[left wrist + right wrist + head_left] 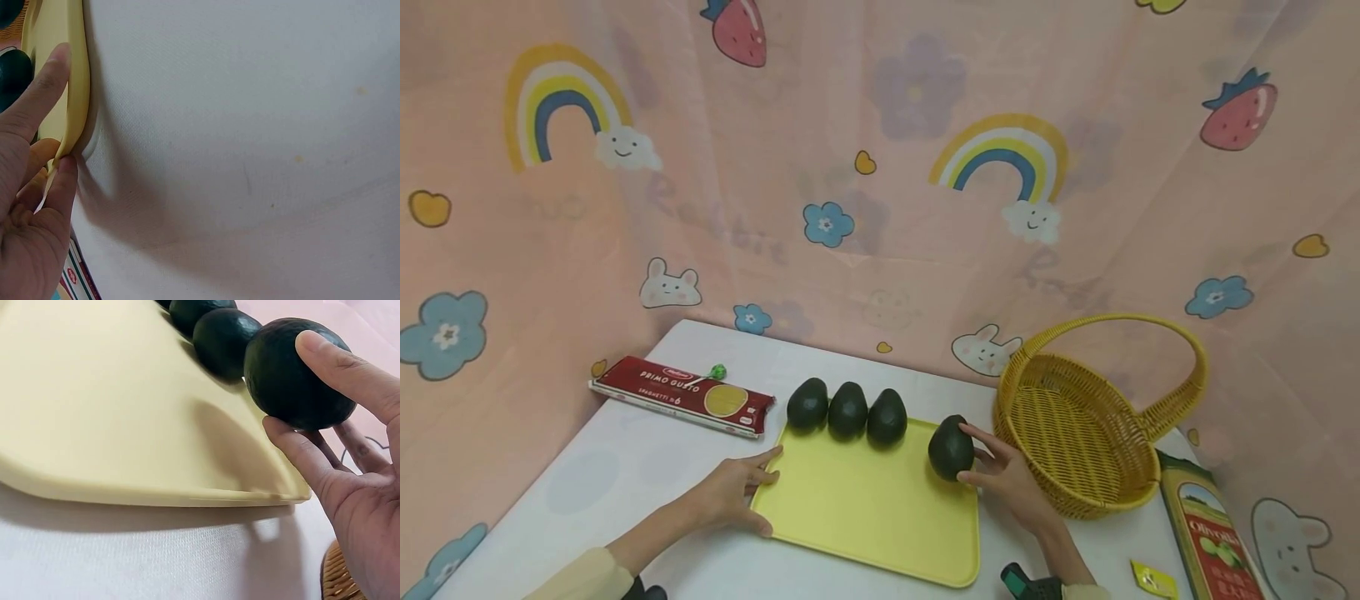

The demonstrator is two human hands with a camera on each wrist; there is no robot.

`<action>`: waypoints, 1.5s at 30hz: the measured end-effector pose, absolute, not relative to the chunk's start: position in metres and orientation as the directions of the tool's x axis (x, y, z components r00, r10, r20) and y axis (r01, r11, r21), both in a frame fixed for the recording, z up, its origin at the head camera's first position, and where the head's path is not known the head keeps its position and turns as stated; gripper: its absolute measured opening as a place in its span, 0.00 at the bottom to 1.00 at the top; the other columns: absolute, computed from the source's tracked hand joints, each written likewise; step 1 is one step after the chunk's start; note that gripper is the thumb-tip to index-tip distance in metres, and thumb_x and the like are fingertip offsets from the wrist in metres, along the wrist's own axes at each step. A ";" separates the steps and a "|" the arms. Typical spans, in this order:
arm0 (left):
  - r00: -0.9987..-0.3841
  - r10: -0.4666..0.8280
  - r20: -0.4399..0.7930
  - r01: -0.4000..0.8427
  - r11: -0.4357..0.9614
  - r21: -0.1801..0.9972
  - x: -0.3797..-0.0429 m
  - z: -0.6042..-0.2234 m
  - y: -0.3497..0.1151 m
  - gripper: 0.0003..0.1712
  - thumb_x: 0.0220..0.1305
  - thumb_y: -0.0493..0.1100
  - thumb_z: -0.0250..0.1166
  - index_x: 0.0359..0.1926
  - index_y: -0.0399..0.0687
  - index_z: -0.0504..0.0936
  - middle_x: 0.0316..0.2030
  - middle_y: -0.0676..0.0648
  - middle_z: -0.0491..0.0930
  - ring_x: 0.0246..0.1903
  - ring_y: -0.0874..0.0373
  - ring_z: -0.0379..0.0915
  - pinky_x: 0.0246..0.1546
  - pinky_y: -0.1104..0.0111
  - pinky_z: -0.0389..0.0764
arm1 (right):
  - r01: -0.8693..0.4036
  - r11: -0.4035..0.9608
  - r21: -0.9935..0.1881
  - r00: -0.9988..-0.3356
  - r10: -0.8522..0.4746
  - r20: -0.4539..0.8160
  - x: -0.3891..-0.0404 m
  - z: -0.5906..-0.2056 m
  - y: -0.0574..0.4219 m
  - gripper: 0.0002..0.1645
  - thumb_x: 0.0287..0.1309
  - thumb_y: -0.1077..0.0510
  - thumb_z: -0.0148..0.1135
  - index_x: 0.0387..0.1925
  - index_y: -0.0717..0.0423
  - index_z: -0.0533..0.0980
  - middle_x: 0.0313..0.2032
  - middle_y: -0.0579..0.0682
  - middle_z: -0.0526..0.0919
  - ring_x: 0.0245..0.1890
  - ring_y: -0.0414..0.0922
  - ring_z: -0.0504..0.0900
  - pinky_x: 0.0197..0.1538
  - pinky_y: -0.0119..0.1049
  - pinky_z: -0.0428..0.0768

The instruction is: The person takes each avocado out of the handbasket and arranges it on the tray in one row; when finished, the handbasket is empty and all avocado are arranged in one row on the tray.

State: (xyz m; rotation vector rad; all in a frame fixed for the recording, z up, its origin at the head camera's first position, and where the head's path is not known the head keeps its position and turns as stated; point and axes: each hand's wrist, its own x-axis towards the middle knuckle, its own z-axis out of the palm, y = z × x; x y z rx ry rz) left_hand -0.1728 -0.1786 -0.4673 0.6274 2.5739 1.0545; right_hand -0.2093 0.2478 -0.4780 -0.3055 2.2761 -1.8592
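A dark green avocado [951, 448] is held between the thumb and fingers of my right hand [1011, 483], over the right end of the yellow tray [865, 517]. In the right wrist view this avocado [300, 375] casts a shadow on the tray [112, 412] beneath it. Three more avocados [847, 411] stand side by side along the tray's far edge, towards the left. My left hand [730, 496] grips the tray at its left side. The left wrist view has that hand's thumb [47, 84] over the tray rim [78, 81] and other fingers at the corner.
A yellow wicker basket [1078, 500] with a tall handle stands right of the tray. Beyond it lie an Olivoila pack [1213, 533] and a small yellow packet [1153, 579]. A red spaghetti pack [681, 396] with a green-topped lollipop [718, 372] lies at the back left.
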 end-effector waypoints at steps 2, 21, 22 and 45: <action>-0.863 0.494 -0.100 0.283 0.638 0.716 -0.173 -0.467 -0.179 0.43 0.35 0.46 0.81 0.52 0.25 0.77 0.68 0.32 0.59 0.59 0.37 0.68 0.48 0.65 0.82 | -0.023 0.188 -0.982 -0.960 -0.278 -0.031 -0.212 -0.479 0.245 0.44 0.48 0.65 0.72 0.68 0.56 0.64 0.73 0.57 0.53 0.69 0.61 0.57 0.67 0.36 0.69; -0.860 0.502 -0.089 0.299 0.638 0.710 -0.174 -0.470 -0.182 0.43 0.35 0.45 0.81 0.52 0.24 0.77 0.68 0.32 0.60 0.60 0.35 0.66 0.49 0.62 0.82 | -0.065 0.217 -0.974 -0.952 -0.307 -0.005 -0.240 -0.486 0.237 0.42 0.51 0.64 0.71 0.68 0.55 0.65 0.72 0.58 0.55 0.67 0.64 0.61 0.67 0.47 0.69; -0.860 0.502 -0.090 0.298 0.638 0.710 -0.174 -0.470 -0.182 0.43 0.35 0.45 0.81 0.52 0.24 0.77 0.68 0.32 0.60 0.60 0.36 0.66 0.49 0.62 0.82 | -0.068 0.217 -0.974 -0.949 -0.315 -0.004 -0.242 -0.486 0.237 0.42 0.51 0.64 0.71 0.68 0.55 0.65 0.72 0.58 0.54 0.66 0.64 0.62 0.65 0.44 0.71; -0.861 0.502 -0.083 0.304 0.639 0.706 -0.174 -0.471 -0.179 0.43 0.35 0.46 0.82 0.51 0.25 0.78 0.67 0.32 0.61 0.58 0.37 0.69 0.47 0.65 0.83 | -0.077 0.201 -0.977 -0.919 -0.394 -0.009 -0.254 -0.489 0.234 0.42 0.51 0.65 0.70 0.68 0.57 0.65 0.71 0.60 0.55 0.65 0.65 0.62 0.53 0.31 0.80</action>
